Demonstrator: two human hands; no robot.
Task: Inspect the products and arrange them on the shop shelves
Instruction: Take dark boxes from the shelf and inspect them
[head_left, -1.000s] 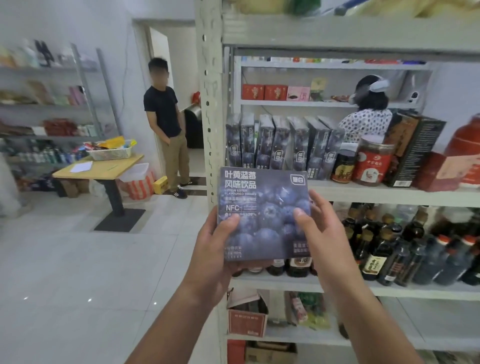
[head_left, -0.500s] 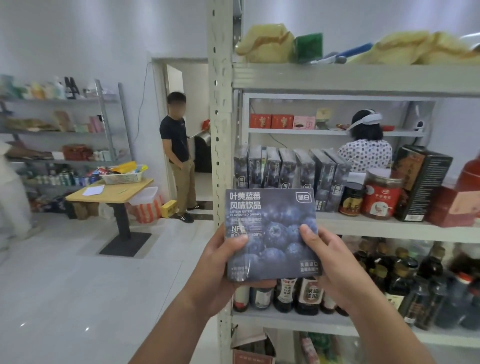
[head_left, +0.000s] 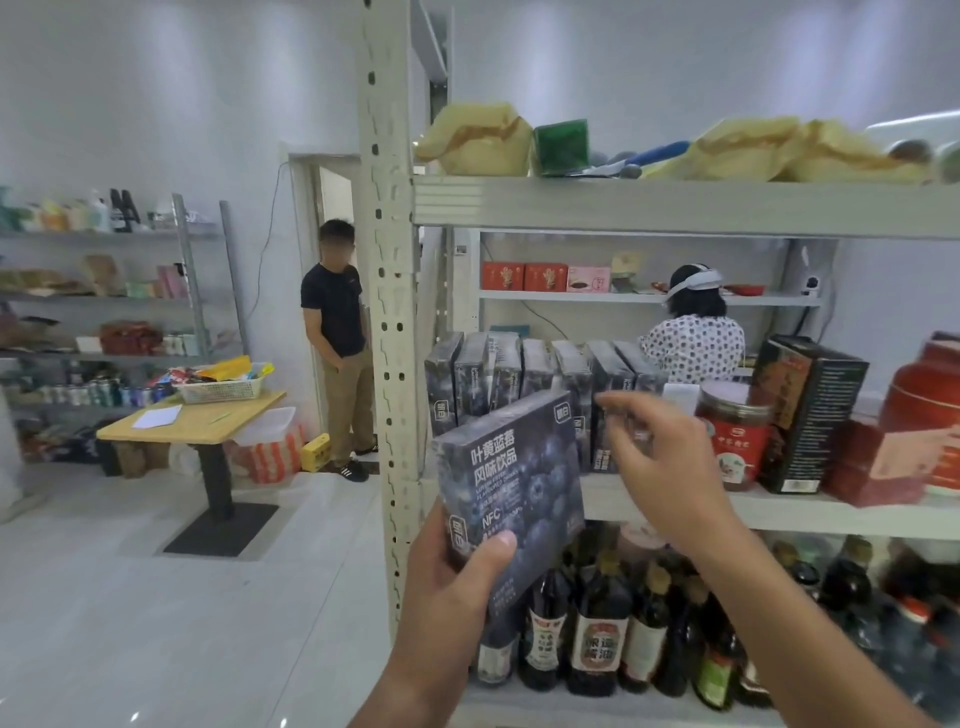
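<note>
Left hand has the box, right hand is off it.
Left hand (head_left: 452, 587) grips the lower end of the box (head_left: 514, 478), thumb pressed on the front face, other fingers hidden behind; forearm comes up from below. Box is tilted, just in front of and below the row of boxes (head_left: 519, 374). Right hand (head_left: 660, 457) is raised in front of that row, fingers loosely spread, holding nothing, motion-blurred. Jar (head_left: 732, 436) stands right of the row, bottles (head_left: 597, 623) below it.

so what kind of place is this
Probably a small shop: metal shelves hold a row of identical drink boxes and many sauce bottles, and more stocked shelves line the far wall.
</note>
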